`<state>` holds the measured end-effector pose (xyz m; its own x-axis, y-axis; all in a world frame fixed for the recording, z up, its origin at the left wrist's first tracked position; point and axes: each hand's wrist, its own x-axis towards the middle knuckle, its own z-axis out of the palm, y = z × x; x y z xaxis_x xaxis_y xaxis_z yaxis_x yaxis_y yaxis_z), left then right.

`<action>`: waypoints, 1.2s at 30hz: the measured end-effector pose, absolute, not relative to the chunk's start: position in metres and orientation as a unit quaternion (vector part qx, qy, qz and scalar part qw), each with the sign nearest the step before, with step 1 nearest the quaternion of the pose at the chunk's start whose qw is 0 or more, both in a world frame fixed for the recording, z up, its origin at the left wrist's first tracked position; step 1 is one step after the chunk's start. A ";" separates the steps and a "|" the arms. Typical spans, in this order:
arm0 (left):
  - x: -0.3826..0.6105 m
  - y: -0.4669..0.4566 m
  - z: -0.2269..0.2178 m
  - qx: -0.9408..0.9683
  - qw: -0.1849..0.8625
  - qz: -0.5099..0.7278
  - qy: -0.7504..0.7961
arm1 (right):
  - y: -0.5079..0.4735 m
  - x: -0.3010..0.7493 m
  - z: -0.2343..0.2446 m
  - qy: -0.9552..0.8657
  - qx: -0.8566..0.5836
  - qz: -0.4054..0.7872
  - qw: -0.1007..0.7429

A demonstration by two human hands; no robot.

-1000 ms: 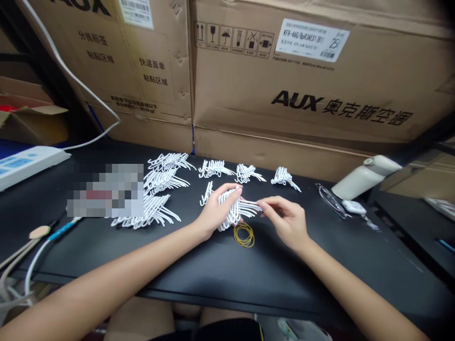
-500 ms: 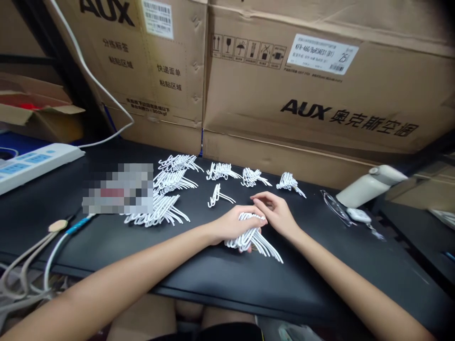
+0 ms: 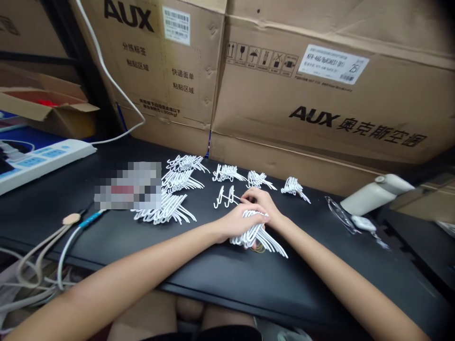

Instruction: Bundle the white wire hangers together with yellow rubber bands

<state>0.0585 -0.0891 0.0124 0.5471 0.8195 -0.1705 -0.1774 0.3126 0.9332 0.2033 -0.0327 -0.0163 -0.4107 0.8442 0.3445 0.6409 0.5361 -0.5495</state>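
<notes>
My left hand (image 3: 245, 222) is closed around a bundle of white metal hooks (image 3: 254, 232), their straight ends sticking out to the lower right. Thin yellowish rubber bands (image 3: 260, 247) show just under that bundle. Behind it, my right hand (image 3: 261, 201) reaches past my left one, its fingertips pinched at the end of a loose white hook (image 3: 230, 195). Another loose hook (image 3: 219, 197) lies just left of that one, apart from it. The right palm and part of its fingers are hidden behind my left hand.
Hook piles (image 3: 165, 208) lie at left, with smaller groups (image 3: 227, 173) along the back. Large cartons (image 3: 256, 104) wall off the rear. A bottle (image 3: 373, 194), glasses (image 3: 339, 215) and a white case (image 3: 363, 223) lie right; a power strip (image 3: 46, 158) is at left.
My right hand has moved left to the loose hooks, which were bunched together and now lie apart. The left hand keeps its bundle. The view has shifted slightly.
</notes>
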 end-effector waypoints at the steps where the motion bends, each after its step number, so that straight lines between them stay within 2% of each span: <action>1: 0.058 -0.088 0.012 0.495 0.743 0.306 0.330 | -0.037 0.211 -0.015 -0.821 -0.454 0.169 0.301; 3: 0.057 -0.087 0.010 0.517 0.744 0.274 0.323 | -0.045 0.230 -0.012 -0.814 -0.467 0.178 0.296; 6: 0.057 -0.085 0.009 0.514 0.737 0.292 0.329 | -0.058 0.259 -0.012 -0.780 -0.513 0.180 0.310; 9: 0.058 -0.083 0.010 0.489 0.726 0.330 0.354 | -0.071 0.279 -0.011 -0.710 -0.535 0.203 0.411; 12: 0.058 -0.080 0.010 0.455 0.701 0.372 0.405 | -0.085 0.283 -0.005 -0.633 -0.524 0.169 0.544; 16: 0.057 -0.074 0.009 0.423 0.672 0.419 0.441 | -0.101 0.272 0.004 -0.594 -0.492 0.087 0.631; 24: 0.058 -0.074 0.006 0.421 0.688 0.402 0.433 | -0.115 0.259 -0.003 -0.664 -0.420 0.017 0.619; 31: 0.062 -0.077 0.004 0.432 0.713 0.391 0.390 | -0.122 0.242 -0.002 -0.687 -0.395 0.053 0.608; 36: 0.063 -0.081 0.007 0.432 0.716 0.390 0.385 | -0.126 0.228 -0.007 -0.627 -0.431 0.088 0.643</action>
